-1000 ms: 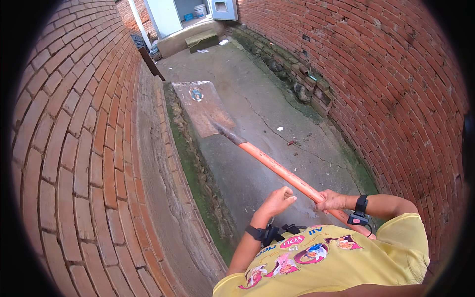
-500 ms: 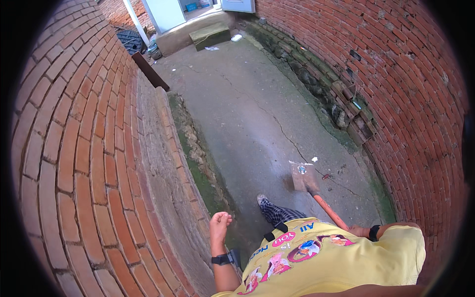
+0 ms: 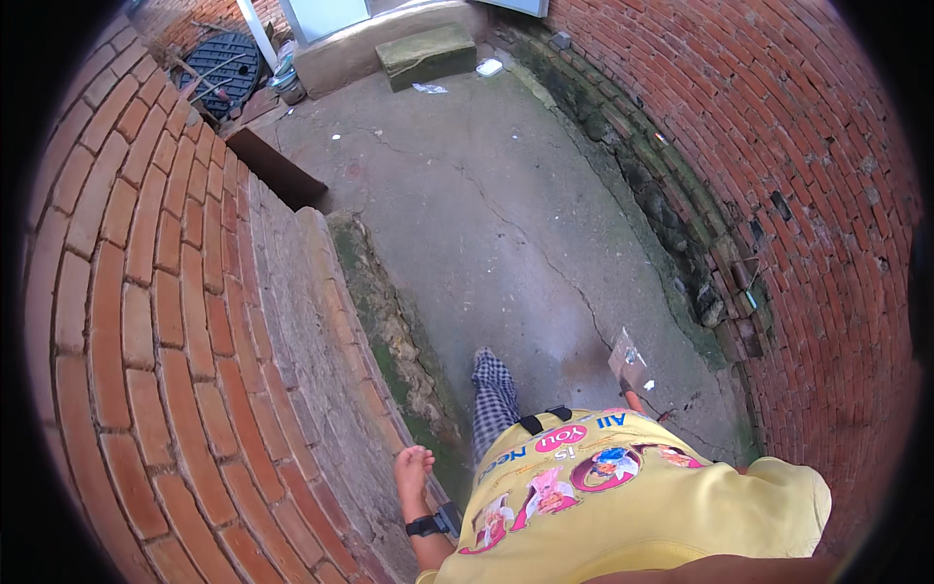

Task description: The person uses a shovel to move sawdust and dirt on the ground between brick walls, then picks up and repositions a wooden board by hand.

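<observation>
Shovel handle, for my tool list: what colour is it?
The shovel handle is orange-red; the head view shows a short piece.

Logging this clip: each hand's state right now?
Left hand: loosely closed, nothing visible in it.
Right hand: hidden from view, cannot be told.

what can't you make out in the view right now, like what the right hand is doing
All in the head view:
Right hand: hidden by the shirt, so its hold cannot be told.
Shovel shaft: mostly hidden by the shirt.
White door: cut off by the top edge.
White scrap near the blade: too small to identify.
</observation>
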Action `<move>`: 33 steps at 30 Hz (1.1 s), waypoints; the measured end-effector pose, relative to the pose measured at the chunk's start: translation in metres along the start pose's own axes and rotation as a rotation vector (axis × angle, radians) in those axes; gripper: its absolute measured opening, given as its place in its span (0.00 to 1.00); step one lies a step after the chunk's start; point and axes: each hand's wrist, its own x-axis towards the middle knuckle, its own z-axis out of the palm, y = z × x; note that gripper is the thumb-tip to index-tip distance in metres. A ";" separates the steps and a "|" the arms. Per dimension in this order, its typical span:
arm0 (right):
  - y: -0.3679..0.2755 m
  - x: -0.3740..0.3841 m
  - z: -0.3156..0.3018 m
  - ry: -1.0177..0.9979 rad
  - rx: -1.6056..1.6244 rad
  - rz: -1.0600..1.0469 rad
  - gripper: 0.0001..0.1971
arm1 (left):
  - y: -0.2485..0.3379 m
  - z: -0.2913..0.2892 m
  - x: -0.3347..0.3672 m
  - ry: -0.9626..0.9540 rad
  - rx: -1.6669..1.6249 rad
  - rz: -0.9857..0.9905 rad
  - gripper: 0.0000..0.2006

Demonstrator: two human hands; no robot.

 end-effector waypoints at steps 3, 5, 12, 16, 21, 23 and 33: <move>-0.004 0.004 0.005 -0.003 0.055 0.000 0.14 | 0.064 0.018 0.025 -0.039 0.186 0.174 0.06; -0.008 0.006 0.008 -0.011 0.083 -0.006 0.14 | 0.101 0.044 0.053 -0.142 0.216 0.352 0.06; -0.015 0.010 0.012 -0.018 0.214 -0.004 0.15 | 0.194 0.149 0.063 -0.329 0.413 0.747 0.07; -0.020 0.010 0.013 -0.029 0.280 -0.011 0.15 | 0.169 0.132 0.077 -0.349 0.448 0.717 0.07; -0.025 0.008 0.013 -0.032 0.374 -0.010 0.15 | 0.118 0.090 0.069 -0.247 0.650 0.548 0.07; -0.028 0.009 0.013 -0.037 0.408 -0.010 0.15 | 0.106 0.073 0.067 -0.253 0.629 0.533 0.07; 0.081 0.000 -0.034 -0.105 0.366 -0.168 0.16 | 0.039 0.074 0.042 -0.267 0.447 0.327 0.07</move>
